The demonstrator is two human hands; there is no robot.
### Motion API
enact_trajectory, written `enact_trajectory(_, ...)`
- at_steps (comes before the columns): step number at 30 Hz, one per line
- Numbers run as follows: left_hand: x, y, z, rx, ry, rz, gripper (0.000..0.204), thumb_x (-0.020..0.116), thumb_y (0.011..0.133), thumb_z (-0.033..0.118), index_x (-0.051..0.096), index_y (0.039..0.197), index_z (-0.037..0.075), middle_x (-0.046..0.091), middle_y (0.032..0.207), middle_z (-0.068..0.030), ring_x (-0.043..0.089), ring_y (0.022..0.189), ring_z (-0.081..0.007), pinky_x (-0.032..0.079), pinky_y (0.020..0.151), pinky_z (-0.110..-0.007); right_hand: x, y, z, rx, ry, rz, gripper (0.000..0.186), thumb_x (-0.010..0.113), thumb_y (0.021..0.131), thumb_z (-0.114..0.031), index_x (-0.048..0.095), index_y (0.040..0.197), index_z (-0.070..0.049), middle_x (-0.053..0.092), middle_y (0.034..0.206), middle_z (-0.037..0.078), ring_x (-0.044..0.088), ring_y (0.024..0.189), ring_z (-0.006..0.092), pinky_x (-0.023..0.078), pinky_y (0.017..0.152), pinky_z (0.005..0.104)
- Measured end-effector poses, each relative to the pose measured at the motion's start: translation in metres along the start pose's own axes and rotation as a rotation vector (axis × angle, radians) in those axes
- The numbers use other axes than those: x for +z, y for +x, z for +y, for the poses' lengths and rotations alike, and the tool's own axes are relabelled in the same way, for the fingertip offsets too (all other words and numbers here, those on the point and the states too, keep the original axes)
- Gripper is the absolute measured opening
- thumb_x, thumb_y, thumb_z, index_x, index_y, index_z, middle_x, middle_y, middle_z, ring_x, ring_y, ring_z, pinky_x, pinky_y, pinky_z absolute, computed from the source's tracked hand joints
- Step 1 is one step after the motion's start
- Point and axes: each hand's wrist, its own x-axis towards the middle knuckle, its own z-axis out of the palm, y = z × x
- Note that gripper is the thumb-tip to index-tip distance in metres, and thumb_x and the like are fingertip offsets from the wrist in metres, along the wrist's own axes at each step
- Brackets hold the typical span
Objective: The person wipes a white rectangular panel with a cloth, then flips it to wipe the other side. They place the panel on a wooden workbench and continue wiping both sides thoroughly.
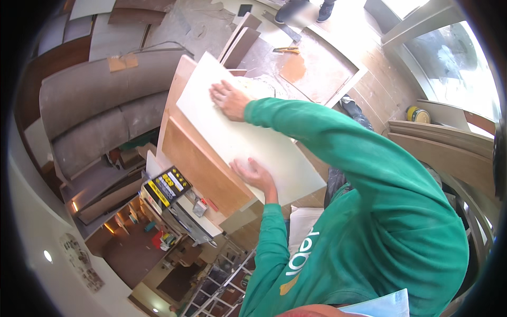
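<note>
Two hands press flat on one pale laminate sheet [248, 142] at frame centre, lying on one brown wooden board [200, 169]. Upper hand [228, 99], fingers spread, palm down. Lower hand [254, 174], fingers together, near the sheet's lower edge.

Daylit scene, bright overall. Strong light enters upper right of frame via window [454, 58], w/ blown-out glare at top centre-right on floor [348, 16]. Left side dimmer; small lamps glow lower left. Heavy fisheye bend toward rim, black vignette at corners. Centre sharp; slight softness near edges.
</note>
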Motion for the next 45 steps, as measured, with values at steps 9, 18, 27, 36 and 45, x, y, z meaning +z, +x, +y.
enact_trajectory(9, 0.002, 0.011, 0.011, 0.047, 0.177, -0.139, 0.061, 0.05, 0.107, 0.029, 0.038, 0.15, -0.013, 0.035, 0.157, -0.0337, 0.029, 0.15, -0.0449, 0.023, 0.124, -0.052, 0.037, 0.127, 0.023, 0.096, 0.09, 0.039, 0.055, 0.05, 0.094, -0.023, 0.056, 0.138, 0.009, 0.054, 0.147, 0.024, 0.045, 0.144, 0.0337, 0.021, 0.126, 0.0544)
enact_trajectory(18, 0.0, 0.011, 0.012, -0.012, 0.195, -0.217, 0.06, 0.038, 0.11, 0.027, 0.031, 0.152, -0.015, 0.028, 0.161, -0.0334, 0.028, 0.15, -0.0462, 0.021, 0.124, -0.051, 0.024, 0.152, 0.028, -0.044, 0.078, -0.123, 0.052, 0.051, 0.096, -0.026, 0.06, 0.138, 0.002, 0.05, 0.153, 0.021, 0.036, 0.149, 0.0375, 0.015, 0.124, 0.0639)
enact_trajectory(27, 0.026, 0.155, 0.084, 0.166, 0.366, -0.242, 0.06, 0.047, 0.107, 0.027, 0.033, 0.153, -0.008, 0.041, 0.154, -0.0303, 0.038, 0.145, -0.043, 0.028, 0.122, -0.05, -0.025, 0.02, 0.046, -0.384, 0.1, -0.296, 0.054, 0.05, 0.097, -0.03, 0.058, 0.143, -0.004, 0.04, 0.161, 0.018, 0.031, 0.152, 0.038, 0.012, 0.123, 0.0662)
enact_trajectory(36, 0.107, 0.382, 0.162, 0.525, 0.165, -0.646, 0.026, 0.049, 0.099, 0.008, 0.066, 0.117, 0.0, 0.07, 0.116, -0.0173, 0.065, 0.113, -0.0307, 0.049, 0.1, -0.038, -0.03, 0.008, 0.042, -0.355, 0.159, -0.249, 0.057, 0.05, 0.096, -0.029, 0.054, 0.144, 0.003, 0.044, 0.158, 0.018, 0.032, 0.151, 0.0359, 0.016, 0.125, 0.0597)
enact_trajectory(45, 0.121, 0.402, 0.158, 0.419, 0.153, -0.734, 0.028, 0.048, 0.09, 0.0, 0.062, 0.114, 0.001, 0.067, 0.117, -0.0179, 0.063, 0.113, -0.036, 0.049, 0.099, -0.043, -0.026, 0.011, 0.038, -0.311, 0.147, -0.186, 0.058, 0.052, 0.095, -0.03, 0.056, 0.142, 0.003, 0.049, 0.153, 0.017, 0.036, 0.148, 0.0341, 0.019, 0.125, 0.0568)
